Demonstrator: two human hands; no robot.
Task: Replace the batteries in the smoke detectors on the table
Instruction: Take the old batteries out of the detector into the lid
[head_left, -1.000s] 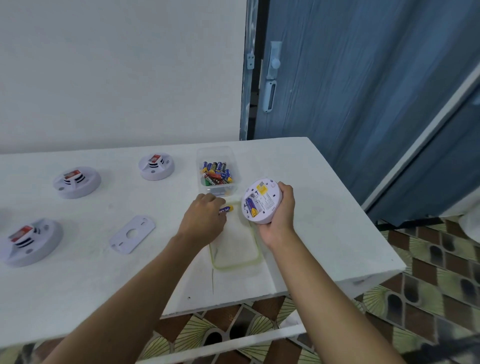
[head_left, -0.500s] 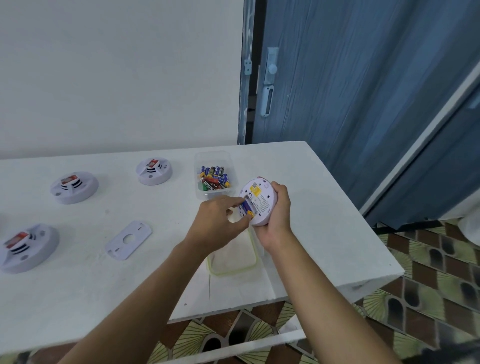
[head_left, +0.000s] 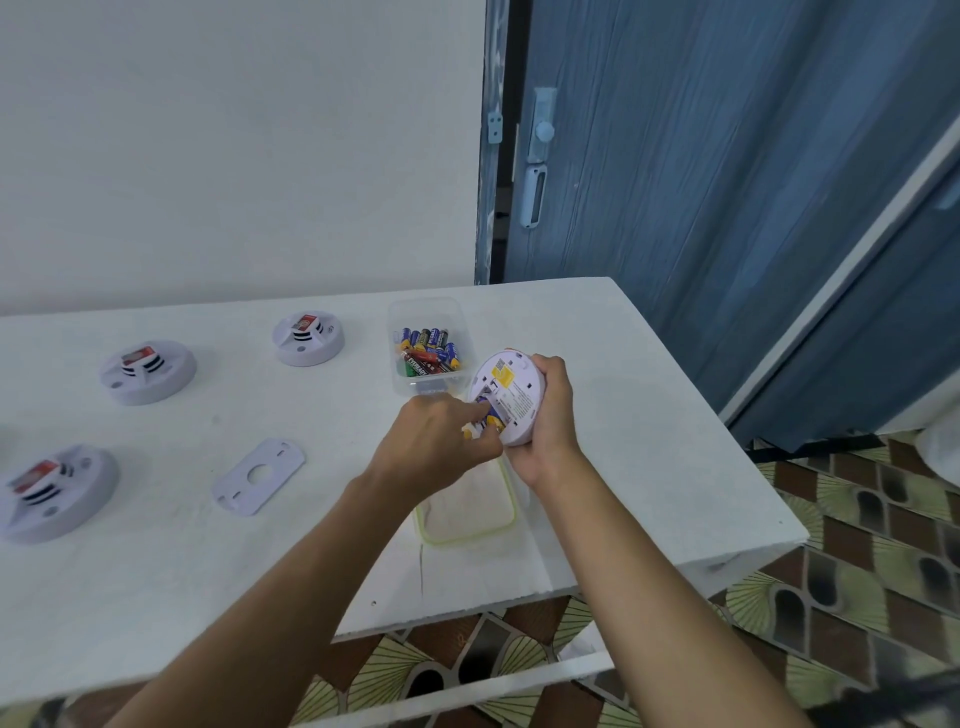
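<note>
Bench (head_left: 649, 415): one, carrying everything within easy reach.
Waiting detectors (head_left: 148, 371): three, lying apart along the left side, probably queued for their turn.
Held detector (head_left: 511, 395): one, raised above the bench, its back tilted toward the person so the compartment lay open.
Right hand (head_left: 550, 415): wrapped round its rim, steadying it.
Left hand (head_left: 436, 447): pinched one battery (head_left: 492, 415) at the compartment, apparently seating it.
Tub (head_left: 426, 312): one, uncovered, just behind the hands; its batteries too jumbled to count.
Lid (head_left: 467, 514): one, set aside beneath the hands.
Mounting plate (head_left: 258, 475): one, removed, lying flat.
</note>
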